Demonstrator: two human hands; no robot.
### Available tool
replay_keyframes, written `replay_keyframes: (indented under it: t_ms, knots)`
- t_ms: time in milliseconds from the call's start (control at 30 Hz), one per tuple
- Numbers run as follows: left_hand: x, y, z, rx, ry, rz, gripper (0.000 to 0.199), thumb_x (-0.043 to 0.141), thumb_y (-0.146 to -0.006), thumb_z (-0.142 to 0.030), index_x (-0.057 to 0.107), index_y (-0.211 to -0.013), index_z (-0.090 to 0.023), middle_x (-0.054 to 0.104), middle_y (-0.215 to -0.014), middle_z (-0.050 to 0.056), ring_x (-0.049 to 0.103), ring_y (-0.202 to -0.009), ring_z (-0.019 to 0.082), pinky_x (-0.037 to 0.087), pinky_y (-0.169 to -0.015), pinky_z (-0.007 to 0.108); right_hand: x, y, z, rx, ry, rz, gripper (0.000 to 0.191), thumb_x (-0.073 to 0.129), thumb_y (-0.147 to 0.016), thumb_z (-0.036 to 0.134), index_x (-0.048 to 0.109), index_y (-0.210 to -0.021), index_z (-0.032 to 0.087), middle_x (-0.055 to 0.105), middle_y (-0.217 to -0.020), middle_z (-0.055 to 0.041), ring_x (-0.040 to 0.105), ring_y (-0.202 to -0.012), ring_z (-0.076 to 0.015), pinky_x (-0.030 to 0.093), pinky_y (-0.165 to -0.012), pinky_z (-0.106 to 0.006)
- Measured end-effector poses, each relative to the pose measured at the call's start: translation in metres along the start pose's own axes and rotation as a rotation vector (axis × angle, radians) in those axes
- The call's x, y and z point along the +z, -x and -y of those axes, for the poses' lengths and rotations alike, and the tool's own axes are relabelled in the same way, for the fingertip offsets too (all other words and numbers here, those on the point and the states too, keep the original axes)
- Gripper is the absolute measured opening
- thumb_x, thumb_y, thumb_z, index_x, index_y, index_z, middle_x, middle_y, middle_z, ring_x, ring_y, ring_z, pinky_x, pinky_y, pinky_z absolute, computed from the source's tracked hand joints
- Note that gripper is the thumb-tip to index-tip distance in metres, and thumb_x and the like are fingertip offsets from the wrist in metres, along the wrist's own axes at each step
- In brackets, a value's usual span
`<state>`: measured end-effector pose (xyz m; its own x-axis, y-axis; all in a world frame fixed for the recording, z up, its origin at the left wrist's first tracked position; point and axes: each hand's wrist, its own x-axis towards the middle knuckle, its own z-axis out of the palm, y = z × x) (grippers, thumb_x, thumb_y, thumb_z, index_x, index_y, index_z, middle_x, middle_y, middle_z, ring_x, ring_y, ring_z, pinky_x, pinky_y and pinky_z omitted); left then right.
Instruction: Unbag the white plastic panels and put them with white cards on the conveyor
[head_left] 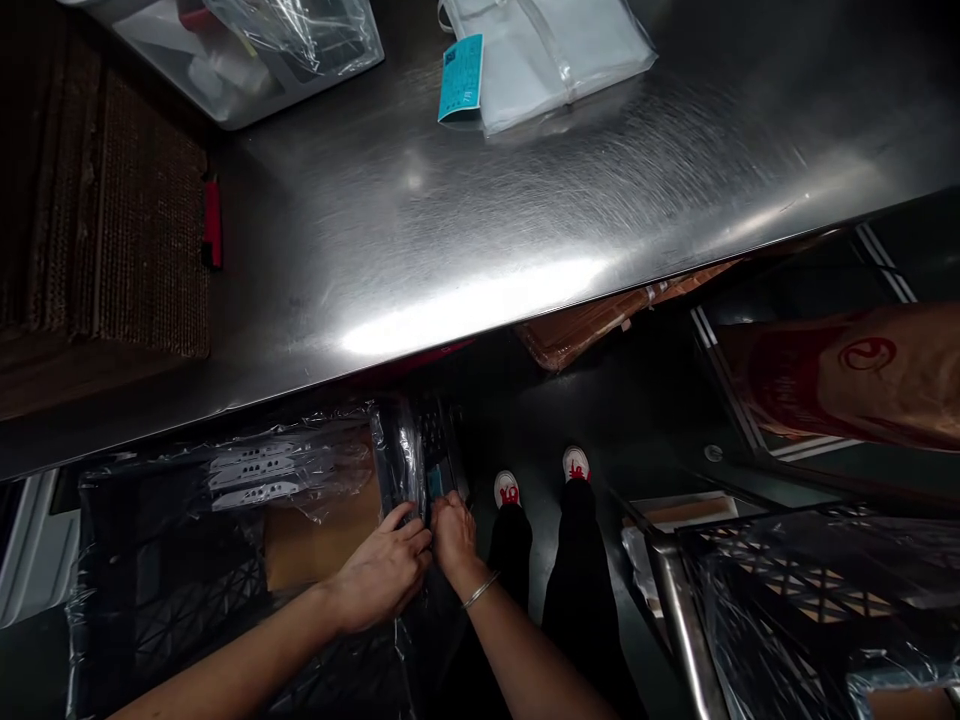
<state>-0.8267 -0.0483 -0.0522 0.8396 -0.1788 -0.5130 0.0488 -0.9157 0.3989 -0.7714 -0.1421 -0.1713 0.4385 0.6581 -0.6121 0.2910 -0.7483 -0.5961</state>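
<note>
Below the table's front edge, my left hand (pixel 386 568) is closed over the right rim of a black plastic crate (pixel 187 610), gripping the clear plastic liner (pixel 405 455) draped there. My right hand (pixel 453 535) sits just outside that rim, nearly touching the left, its fingers folded in. What lies inside the right fingers is hidden. A small bluish piece (pixel 435 482) shows just above the right hand. Inside the crate are a brown cardboard piece (pixel 322 535) and clear packets with white printed strips (pixel 251 475).
A steel table (pixel 420 220) carries stacked cardboard (pixel 150 210), a red cutter (pixel 213 222), a grey bin (pixel 296 95) and white bags with a blue tag (pixel 461 78). On the right are another black crate (pixel 795 560), a metal post (pixel 686 625) and a brown-red package (pixel 862 375).
</note>
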Motion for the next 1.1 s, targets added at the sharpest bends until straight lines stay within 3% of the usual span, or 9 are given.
replay_keyframes:
  t_ms: [167, 267, 333, 433, 500, 600, 767, 933, 1100]
  knots:
    - [-0.006, -0.009, -0.005, -0.074, -0.042, 0.181, 0.017, 0.049, -0.081, -0.021, 0.065, -0.077, -0.018, 0.062, -0.082, 0.005, 0.052, -0.086, 0.02, 0.012, -0.107, 0.054, 0.003, -0.008, -0.005, 0.047, -0.101, -0.037, 0.022, 0.041, -0.084, 0.012, 0.062, -0.088, 0.016, 0.062, -0.093, -0.0106, 0.061, -0.08, -0.0204, 0.043, -0.069, -0.029]
    - [-0.013, -0.017, -0.012, -0.128, -0.078, 0.309, 0.019, 0.048, -0.08, -0.017, 0.068, -0.08, -0.017, 0.064, -0.084, 0.008, 0.054, -0.088, 0.023, 0.01, -0.106, 0.06, 0.002, -0.013, -0.019, 0.089, -0.243, -0.108, 0.014, 0.05, -0.084, 0.022, 0.06, -0.092, 0.017, 0.061, -0.095, -0.0083, 0.06, -0.083, -0.0183, 0.044, -0.073, -0.027]
    - [-0.012, -0.026, -0.018, -0.147, -0.108, 0.353, 0.023, 0.048, -0.08, -0.017, 0.069, -0.089, -0.015, 0.066, -0.09, 0.012, 0.055, -0.092, 0.025, 0.011, -0.106, 0.06, 0.003, -0.013, -0.036, 0.118, -0.362, -0.158, 0.021, 0.05, -0.085, 0.031, 0.057, -0.101, 0.019, 0.062, -0.096, -0.0061, 0.06, -0.086, -0.0159, 0.044, -0.076, -0.024]
    - [0.003, -0.048, -0.023, -0.121, -0.165, 0.41, 0.036, 0.046, -0.081, -0.017, 0.062, -0.113, -0.01, 0.057, -0.119, 0.02, 0.048, -0.113, 0.031, 0.01, -0.108, 0.056, 0.01, -0.015, -0.069, 0.216, -0.513, -0.205, 0.031, 0.035, -0.091, 0.032, 0.054, -0.11, 0.017, 0.063, -0.098, -0.0081, 0.06, -0.088, -0.0153, 0.045, -0.077, -0.025]
    - [0.02, -0.066, -0.022, -0.12, -0.176, 0.486, 0.045, 0.045, -0.083, -0.021, 0.051, -0.126, -0.008, 0.044, -0.134, 0.021, 0.037, -0.126, 0.032, 0.011, -0.109, 0.053, 0.02, -0.021, -0.089, 0.264, -0.592, -0.181, 0.03, 0.035, -0.09, 0.029, 0.058, -0.103, 0.016, 0.065, -0.092, -0.0079, 0.061, -0.084, -0.0165, 0.046, -0.075, -0.027]
    - [0.044, -0.088, -0.013, -0.202, -0.196, 0.581, 0.046, 0.049, -0.083, -0.028, 0.053, -0.124, -0.006, 0.046, -0.13, 0.025, 0.037, -0.126, 0.036, 0.019, -0.104, 0.055, 0.039, -0.036, -0.103, 0.249, -0.712, -0.089, 0.02, 0.048, -0.083, 0.026, 0.064, -0.09, 0.017, 0.067, -0.08, -0.0033, 0.062, -0.076, -0.0167, 0.047, -0.071, -0.028]
    - [0.05, -0.095, -0.002, -0.257, -0.231, 0.6, 0.04, 0.054, -0.078, -0.023, 0.061, -0.113, -0.004, 0.053, -0.122, 0.028, 0.042, -0.121, 0.039, 0.025, -0.098, 0.054, 0.056, -0.053, -0.097, 0.162, -0.917, 0.052, 0.018, 0.06, -0.074, 0.025, 0.065, -0.088, 0.015, 0.066, -0.079, -0.0018, 0.061, -0.075, -0.0139, 0.046, -0.07, -0.023]
    - [0.033, -0.102, -0.002, -0.278, -0.142, 0.559, 0.03, 0.055, -0.078, -0.029, 0.067, -0.096, -0.009, 0.066, -0.102, 0.021, 0.052, -0.109, 0.032, 0.034, -0.094, 0.045, 0.035, -0.051, -0.103, 0.071, -1.032, 0.103, 0.018, 0.059, -0.075, 0.032, 0.063, -0.078, 0.015, 0.059, -0.068, 0.0019, 0.056, -0.066, -0.0119, 0.044, -0.061, -0.02]
    - [0.007, -0.11, 0.018, -0.567, -0.006, 0.37, 0.046, 0.018, -0.093, -0.031, 0.048, -0.124, -0.016, 0.067, -0.103, 0.013, 0.064, -0.093, 0.021, 0.047, -0.076, 0.03, 0.004, -0.028, -0.094, 0.034, -0.949, -0.039, 0.009, 0.058, -0.074, 0.024, 0.057, -0.068, 0.017, 0.05, -0.063, 0.0038, 0.049, -0.062, -0.0113, 0.04, -0.06, -0.02]
